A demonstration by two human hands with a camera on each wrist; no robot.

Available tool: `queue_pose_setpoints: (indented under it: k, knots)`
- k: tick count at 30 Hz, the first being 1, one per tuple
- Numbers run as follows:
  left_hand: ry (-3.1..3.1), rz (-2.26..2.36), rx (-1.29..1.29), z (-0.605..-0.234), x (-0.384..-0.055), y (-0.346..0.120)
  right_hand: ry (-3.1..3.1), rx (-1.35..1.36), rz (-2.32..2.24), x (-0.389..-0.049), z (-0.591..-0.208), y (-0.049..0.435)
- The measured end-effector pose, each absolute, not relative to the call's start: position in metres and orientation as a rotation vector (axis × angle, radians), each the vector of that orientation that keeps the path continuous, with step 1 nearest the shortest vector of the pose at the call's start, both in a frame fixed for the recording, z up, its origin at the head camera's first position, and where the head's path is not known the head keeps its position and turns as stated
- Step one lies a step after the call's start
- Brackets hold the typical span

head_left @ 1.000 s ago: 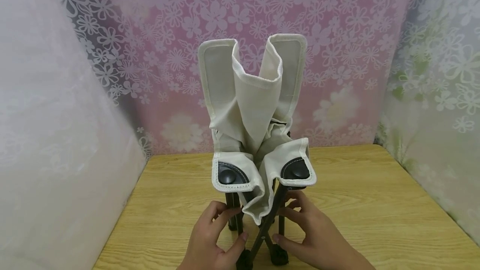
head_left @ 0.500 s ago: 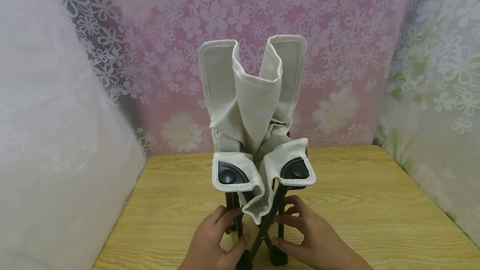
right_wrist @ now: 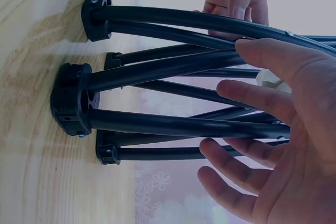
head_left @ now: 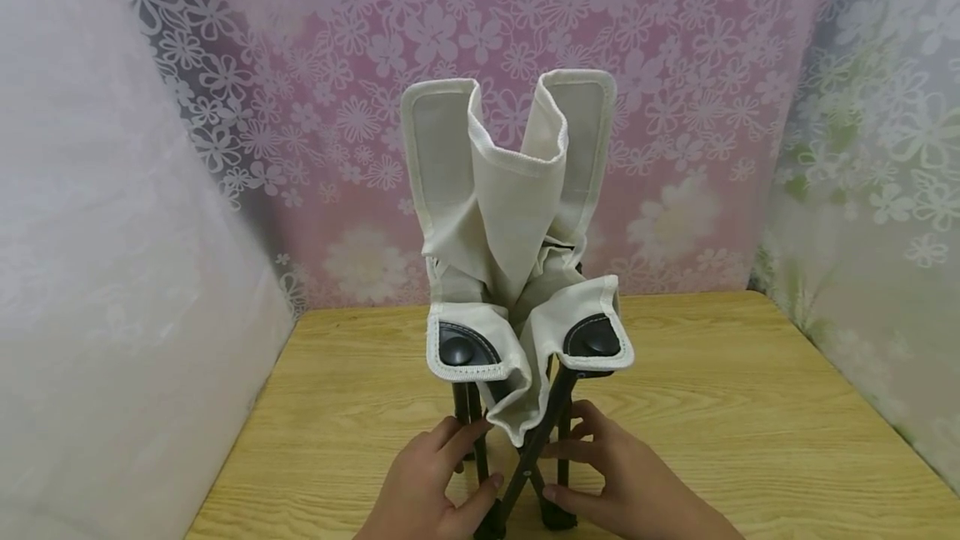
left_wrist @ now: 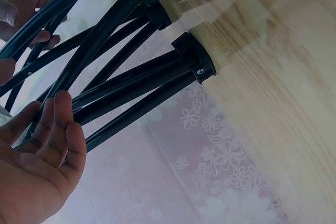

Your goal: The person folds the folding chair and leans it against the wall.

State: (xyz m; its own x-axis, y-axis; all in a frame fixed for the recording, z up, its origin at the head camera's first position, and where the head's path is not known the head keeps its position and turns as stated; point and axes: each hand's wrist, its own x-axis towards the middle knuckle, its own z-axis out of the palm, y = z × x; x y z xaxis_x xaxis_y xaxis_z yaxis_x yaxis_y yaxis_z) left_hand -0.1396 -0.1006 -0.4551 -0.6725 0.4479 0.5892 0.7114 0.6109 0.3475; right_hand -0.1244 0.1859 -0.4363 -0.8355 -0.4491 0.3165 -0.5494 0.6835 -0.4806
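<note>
Chair [head_left: 551, 307], upright and partly folded on the table [head_left: 712, 373] before a floral sheet [head_left: 337, 107]; left hand [head_left: 416, 482] and right hand [head_left: 626, 469], fingers loosely parted, flank its legs [right_wrist: 189, 125] (partly hidden by cloth [head_left: 521, 198]).

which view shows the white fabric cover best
The head view: the white fabric cover stands mid-picture, its folds and two black corner patches plain. Right wrist shows only a small piece; left wrist, at most a pale sliver at the edge.

Pink floral curtain [head_left: 352, 148] behind wooden table [head_left: 330, 390]
</note>
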Motion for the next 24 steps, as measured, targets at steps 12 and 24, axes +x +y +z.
queue_pose_setpoints:
  k: [12,24]
  knots:
    - [-2.509,-0.699,-0.977,-0.4586,-0.1427,-0.1012,-2.765,0.828,0.88,-0.1241,-0.4394,0.185]
    - [-2.485,-0.593,-1.089,-0.4619,-0.143,-0.1022,-2.794,0.873,0.921,-0.1233,-0.4428,0.1857]
